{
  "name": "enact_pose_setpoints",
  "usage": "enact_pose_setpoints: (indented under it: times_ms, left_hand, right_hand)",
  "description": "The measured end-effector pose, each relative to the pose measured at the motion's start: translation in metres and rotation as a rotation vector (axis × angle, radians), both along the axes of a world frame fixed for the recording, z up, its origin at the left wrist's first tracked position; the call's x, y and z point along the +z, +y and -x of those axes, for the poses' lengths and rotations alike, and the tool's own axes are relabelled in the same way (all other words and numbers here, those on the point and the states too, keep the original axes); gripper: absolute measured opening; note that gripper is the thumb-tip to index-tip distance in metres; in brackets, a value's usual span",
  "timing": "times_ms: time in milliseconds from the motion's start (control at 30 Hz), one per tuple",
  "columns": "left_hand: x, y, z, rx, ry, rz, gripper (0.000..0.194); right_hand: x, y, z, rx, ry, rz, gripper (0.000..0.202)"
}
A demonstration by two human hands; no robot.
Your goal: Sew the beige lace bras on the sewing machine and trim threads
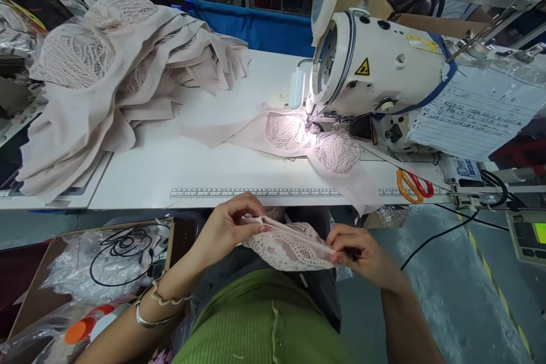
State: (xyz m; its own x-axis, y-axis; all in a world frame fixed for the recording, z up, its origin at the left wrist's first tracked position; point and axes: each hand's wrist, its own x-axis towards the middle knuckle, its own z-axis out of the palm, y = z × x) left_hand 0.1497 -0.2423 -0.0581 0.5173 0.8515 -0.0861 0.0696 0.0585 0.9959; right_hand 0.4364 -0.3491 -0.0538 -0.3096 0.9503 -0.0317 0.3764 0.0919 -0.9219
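Ideally, the left hand (239,228) and right hand (362,251), each pinching one end of the pale pink floral lace piece (285,251) just off the white flat tabletop's (140,168) front edge, share tension evenly. Its thin openwork probably stretches easily, so gentle pulling should keep the smooth, narrow pale band (298,234) straight.

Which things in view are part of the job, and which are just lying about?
Likely part of the job:
- lace piece, held between left hand and right hand
- sewing machine
- cloth with lace cups at the machine
- pile of similar cloth

Probably just lying about:
- coiled black cable
- plastic bags
- orange cap
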Motion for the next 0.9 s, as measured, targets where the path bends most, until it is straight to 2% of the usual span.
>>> enact_pose_setpoints:
  times_ms: [133,333,500,600,733,900]
  left_hand:
    - [-0.008,-0.004,0.006,0.091,-0.006,-0.049,0.01]
    - [-0.017,-0.01,0.005,0.199,0.0,-0.152,0.008]
    - [-0.018,-0.01,0.003,0.228,0.037,-0.163,0.008]
    - [-0.019,-0.009,0.003,0.24,0.048,-0.139,0.008]
    - [-0.021,-0.008,0.003,0.239,0.032,-0.087,0.007]
    - [-0.028,-0.009,0.001,0.243,-0.018,-0.024,0.008]
  right_hand:
    - [0.001,0.0,-0.009,-0.109,-0.054,-0.113,0.031]
    - [-0.004,0.001,0.008,-0.344,-0.171,-0.309,0.023]
    - [-0.015,-0.001,0.019,-0.477,-0.196,-0.311,0.026]
    - [-0.022,-0.002,0.02,-0.548,-0.23,-0.245,0.012]
    - [-0.021,0.002,0.019,-0.533,-0.252,-0.196,0.006]
    - [-0.006,0.007,0.013,-0.45,-0.141,-0.173,0.013]
